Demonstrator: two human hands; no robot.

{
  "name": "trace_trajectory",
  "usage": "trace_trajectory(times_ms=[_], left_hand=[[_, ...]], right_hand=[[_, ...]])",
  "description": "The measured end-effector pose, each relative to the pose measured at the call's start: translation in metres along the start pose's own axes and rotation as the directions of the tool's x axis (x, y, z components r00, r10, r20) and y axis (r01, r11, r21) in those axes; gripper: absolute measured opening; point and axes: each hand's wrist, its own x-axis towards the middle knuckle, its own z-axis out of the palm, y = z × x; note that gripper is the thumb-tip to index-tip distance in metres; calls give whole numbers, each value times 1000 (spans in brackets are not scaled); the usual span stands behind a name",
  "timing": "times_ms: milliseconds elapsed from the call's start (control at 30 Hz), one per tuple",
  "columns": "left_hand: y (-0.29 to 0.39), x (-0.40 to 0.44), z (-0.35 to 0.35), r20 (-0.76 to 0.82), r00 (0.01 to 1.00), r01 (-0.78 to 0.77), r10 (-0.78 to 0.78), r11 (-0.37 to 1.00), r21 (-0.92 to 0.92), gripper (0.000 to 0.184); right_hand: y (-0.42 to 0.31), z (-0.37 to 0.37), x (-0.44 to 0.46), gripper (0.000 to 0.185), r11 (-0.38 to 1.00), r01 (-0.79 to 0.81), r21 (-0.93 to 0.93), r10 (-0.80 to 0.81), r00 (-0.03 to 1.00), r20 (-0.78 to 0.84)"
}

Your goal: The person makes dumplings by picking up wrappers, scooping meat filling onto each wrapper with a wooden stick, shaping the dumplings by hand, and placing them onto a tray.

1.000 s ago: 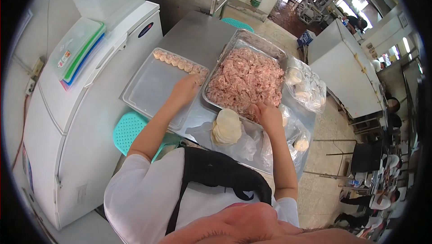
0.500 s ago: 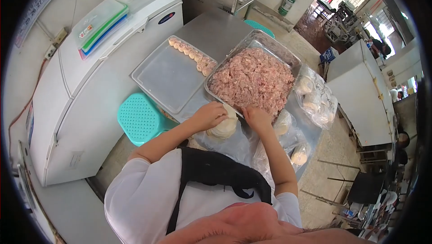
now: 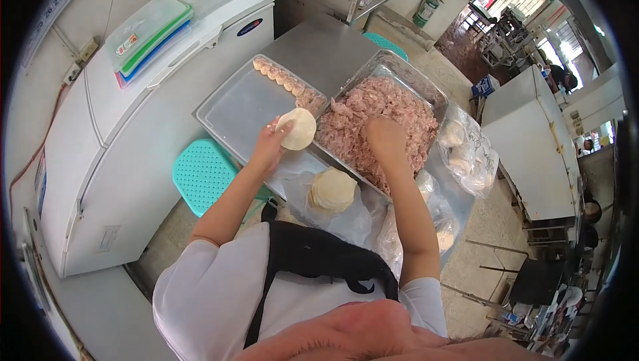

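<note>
My left hand (image 3: 271,142) pinches a round pale dough wrapper (image 3: 299,128), holding it up near the right front corner of the tray. My right hand (image 3: 386,136) reaches into a heap of pink ground meat (image 3: 414,111) inside a deep metal pan (image 3: 436,88); its fingers are hidden in the meat. Between my forearms a stack of round wrappers (image 3: 333,190) lies on clear plastic. Left of the pan, a shallow tray (image 3: 229,118) carries a row of filled dumplings (image 3: 279,76) along its far edge.
Bagged wrapper stacks (image 3: 466,151) lie to the right of the pan, with more bags (image 3: 432,211) by my right forearm. A turquoise stool (image 3: 203,176) stands at the left, beside a white chest freezer (image 3: 153,154). The steel table (image 3: 319,48) extends behind the tray and pan.
My left hand has lifted a wrapper off the stack and moved it up toward the tray. My right hand has gone from the pan's near edge into the meat.
</note>
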Motion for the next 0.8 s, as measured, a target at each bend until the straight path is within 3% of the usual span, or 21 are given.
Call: trace_trajectory(times_ms=[67,200,267,300,367,400,433,467,500,567,600,667,700,733,767,800], left_hand=[[10,5,-10,-7,999,31,-33,987,-157,41],[-1,18,-39,20,994,110,-108,971,-211,41],[-7,20,-51,182,964,147,-193,960,239,39],[-9,20,-53,187,963,149,-195,961,232,39],[-14,17,-51,336,895,83,-295,848,523,43],[-37,24,-56,355,895,19,-269,820,572,43],[-46,27,-55,370,888,16,-273,822,569,43],[-51,30,-50,432,845,35,-315,839,543,41],[-56,35,-44,492,795,58,-354,853,519,39],[-55,41,-27,520,773,17,-363,832,555,35],[-55,46,-19,543,777,-27,-318,845,534,36],[-47,53,4,576,769,-73,-277,857,510,36],[-40,54,19,521,800,86,-298,916,391,36],[-34,57,32,466,821,237,-331,939,251,36],[-37,68,39,478,811,239,-337,937,255,36],[-42,81,47,439,825,309,-356,935,176,37]], right_hand=[[-14,13,11,19,972,141,-189,-136,990,40],[-40,13,-13,14,975,166,-145,-150,982,115],[-51,7,-29,13,985,127,-120,-120,991,66],[-54,7,-35,13,984,126,-128,-118,991,70],[-58,9,-48,18,996,35,-81,-18,979,204],[-57,14,-54,18,996,25,-90,-6,978,207],[-53,22,-60,23,997,-69,27,63,980,187],[-48,30,-64,28,977,-160,144,135,976,170],[-40,37,-68,28,975,-176,133,152,974,168],[-21,47,-76,33,769,-327,550,196,939,283],[-12,52,-80,33,769,-337,543,210,936,283],[-1,52,-87,35,593,-474,651,284,880,382],[3,48,-90,35,591,-482,647,299,876,379],[3,36,-90,35,438,-513,738,366,852,375],[2,25,-91,35,272,-516,812,430,820,377],[1,17,-91,35,270,-520,810,444,814,374]])
